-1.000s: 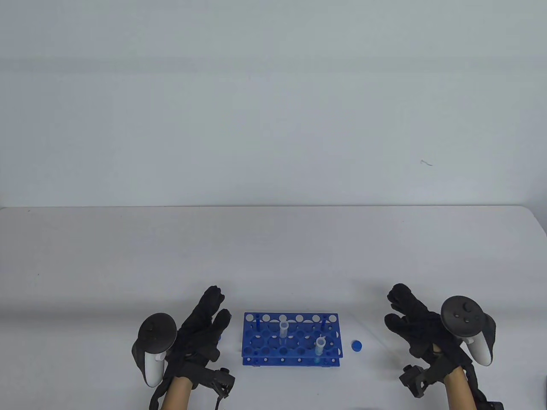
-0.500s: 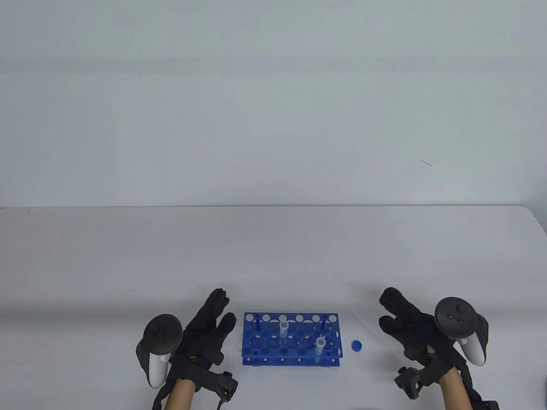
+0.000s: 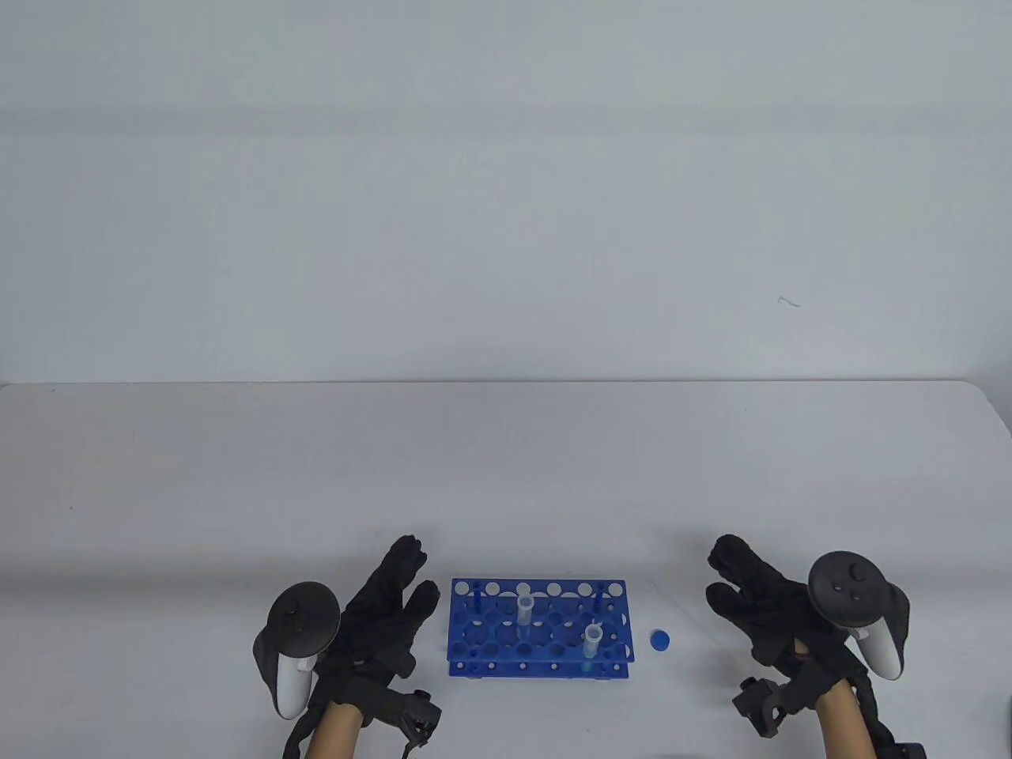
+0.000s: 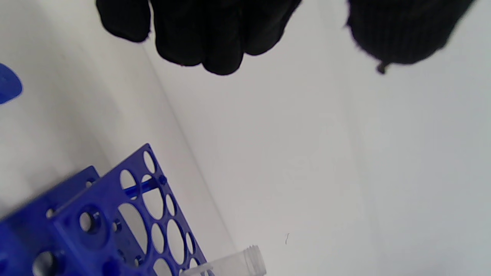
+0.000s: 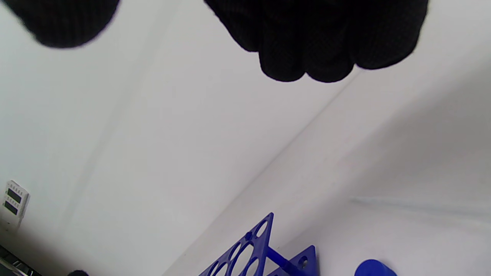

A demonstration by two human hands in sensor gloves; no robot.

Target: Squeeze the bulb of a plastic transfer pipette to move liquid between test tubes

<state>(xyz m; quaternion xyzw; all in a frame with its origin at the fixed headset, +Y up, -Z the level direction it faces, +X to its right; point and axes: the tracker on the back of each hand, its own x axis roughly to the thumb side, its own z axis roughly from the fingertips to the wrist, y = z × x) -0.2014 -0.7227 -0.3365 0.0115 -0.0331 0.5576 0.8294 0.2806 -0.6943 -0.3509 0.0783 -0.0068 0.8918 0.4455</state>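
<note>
A blue test tube rack [image 3: 538, 632] stands near the table's front edge, and it also shows as rack [image 4: 115, 214] and rack [image 5: 245, 253]. Two clear uncapped tubes stand in it, one tube [image 3: 525, 609] in the middle and another tube [image 3: 593, 637] at front right. A faint clear pipette [image 3: 684, 613] lies on the table right of the rack, pipette [image 5: 414, 207]. My left hand [image 3: 417, 571] hovers just left of the rack with relaxed fingers [image 4: 207, 38], holding nothing. My right hand [image 3: 721, 571] hovers over the pipette, fingers [image 5: 307, 38] loose and empty.
A blue cap [image 3: 659, 639] lies between the rack and my right hand, cap [image 5: 374, 268]. Another blue cap [image 4: 7, 88] lies left of the rack, hidden under my left hand in the table view. The white table [image 3: 506, 474] stretches far behind.
My left hand has drifted slightly right, closer to the rack. My right hand has shifted a little left and down. Neither hand has taken hold of anything.
</note>
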